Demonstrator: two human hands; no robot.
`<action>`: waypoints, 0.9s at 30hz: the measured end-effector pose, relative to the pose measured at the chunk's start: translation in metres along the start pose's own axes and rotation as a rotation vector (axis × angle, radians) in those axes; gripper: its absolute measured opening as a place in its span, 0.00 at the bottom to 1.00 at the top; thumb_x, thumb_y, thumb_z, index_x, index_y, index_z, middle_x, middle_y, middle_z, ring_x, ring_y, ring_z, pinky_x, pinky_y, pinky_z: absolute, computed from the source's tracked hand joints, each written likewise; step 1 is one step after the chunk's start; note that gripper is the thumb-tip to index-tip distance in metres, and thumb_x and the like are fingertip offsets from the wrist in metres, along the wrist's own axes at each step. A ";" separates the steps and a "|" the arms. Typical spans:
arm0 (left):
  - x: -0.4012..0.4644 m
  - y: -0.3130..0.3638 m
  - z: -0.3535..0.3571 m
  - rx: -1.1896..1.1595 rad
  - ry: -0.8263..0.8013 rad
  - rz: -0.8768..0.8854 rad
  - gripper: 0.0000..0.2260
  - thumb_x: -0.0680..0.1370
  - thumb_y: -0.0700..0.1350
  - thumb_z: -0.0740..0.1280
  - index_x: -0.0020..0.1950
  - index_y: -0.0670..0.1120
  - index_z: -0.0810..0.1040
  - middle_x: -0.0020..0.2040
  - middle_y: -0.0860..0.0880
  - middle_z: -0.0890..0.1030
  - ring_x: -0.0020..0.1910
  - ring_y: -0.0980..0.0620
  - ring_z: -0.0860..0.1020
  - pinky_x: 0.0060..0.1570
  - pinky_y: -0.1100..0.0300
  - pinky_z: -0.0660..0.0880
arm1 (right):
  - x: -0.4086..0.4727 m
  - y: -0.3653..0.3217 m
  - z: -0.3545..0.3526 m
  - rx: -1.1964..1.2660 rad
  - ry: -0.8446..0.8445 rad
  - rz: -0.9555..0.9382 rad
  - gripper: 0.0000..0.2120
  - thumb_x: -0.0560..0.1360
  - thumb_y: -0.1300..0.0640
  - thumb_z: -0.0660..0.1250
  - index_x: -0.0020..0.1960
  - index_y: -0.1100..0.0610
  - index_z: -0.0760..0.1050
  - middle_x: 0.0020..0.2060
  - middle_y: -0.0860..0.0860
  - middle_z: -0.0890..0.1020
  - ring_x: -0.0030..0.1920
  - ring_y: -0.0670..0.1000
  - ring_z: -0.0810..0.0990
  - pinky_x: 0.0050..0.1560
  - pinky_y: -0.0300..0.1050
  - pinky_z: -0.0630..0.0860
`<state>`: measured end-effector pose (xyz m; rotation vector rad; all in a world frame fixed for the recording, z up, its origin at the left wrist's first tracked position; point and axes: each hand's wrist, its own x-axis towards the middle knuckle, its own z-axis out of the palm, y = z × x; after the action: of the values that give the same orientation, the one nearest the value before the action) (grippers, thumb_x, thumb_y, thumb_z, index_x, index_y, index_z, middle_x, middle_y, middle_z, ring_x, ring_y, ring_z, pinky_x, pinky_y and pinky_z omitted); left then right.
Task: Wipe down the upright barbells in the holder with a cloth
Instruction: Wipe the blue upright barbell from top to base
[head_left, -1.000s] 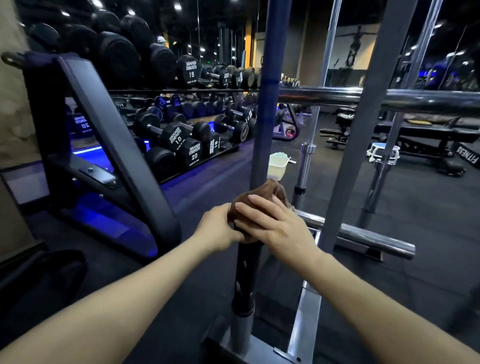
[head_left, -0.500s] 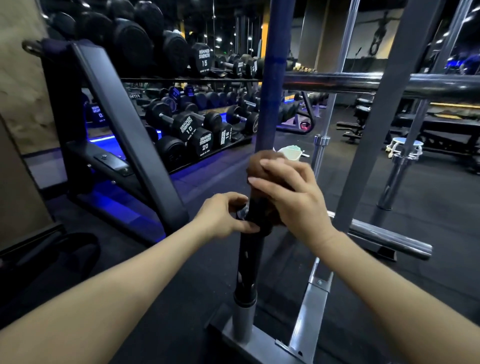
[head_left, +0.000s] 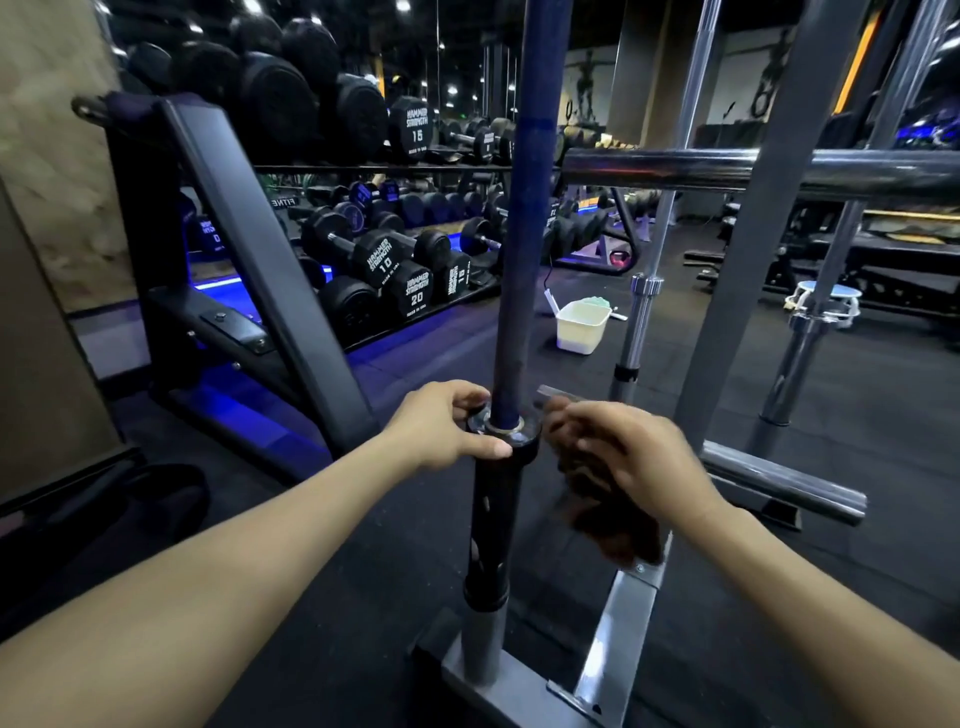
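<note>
Barbell (head_left: 519, 249): upright, now uncovered.
Left hand (head_left: 441, 431): grips collar (head_left: 511, 434), lower than before.
Right hand (head_left: 631, 457): clutches cloth (head_left: 613, 514), now off barbell, right of collar.

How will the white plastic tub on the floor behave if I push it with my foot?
The white tub looks thin-walled, so probably light and easy to slide on the black floor. It is narrower at the base, so a high push might tip it. Its contents are unclear; something green shows at its rim.
</note>
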<state>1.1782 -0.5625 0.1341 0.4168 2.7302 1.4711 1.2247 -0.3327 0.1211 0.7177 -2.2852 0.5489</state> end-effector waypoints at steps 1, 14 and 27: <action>0.000 0.000 0.000 0.009 -0.002 0.000 0.31 0.60 0.45 0.82 0.62 0.48 0.78 0.54 0.55 0.81 0.55 0.58 0.78 0.60 0.62 0.73 | -0.001 -0.002 -0.006 0.078 0.032 0.098 0.14 0.72 0.61 0.68 0.55 0.48 0.78 0.51 0.39 0.81 0.52 0.46 0.79 0.53 0.27 0.68; 0.000 -0.005 0.005 -0.123 0.032 0.021 0.23 0.64 0.35 0.78 0.56 0.44 0.78 0.49 0.51 0.83 0.48 0.56 0.81 0.49 0.66 0.76 | 0.035 -0.043 0.044 0.425 0.107 0.435 0.16 0.77 0.58 0.66 0.64 0.58 0.72 0.53 0.53 0.76 0.54 0.49 0.74 0.52 0.35 0.65; 0.005 -0.004 0.001 -0.137 -0.014 -0.020 0.40 0.52 0.47 0.82 0.62 0.42 0.77 0.55 0.48 0.82 0.54 0.53 0.80 0.60 0.56 0.76 | 0.019 -0.024 0.003 0.108 -0.215 0.244 0.20 0.73 0.64 0.64 0.65 0.55 0.75 0.58 0.54 0.75 0.56 0.58 0.76 0.58 0.51 0.71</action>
<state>1.1722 -0.5626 0.1306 0.3920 2.5942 1.6305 1.2260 -0.3596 0.1369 0.5751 -2.5801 0.7446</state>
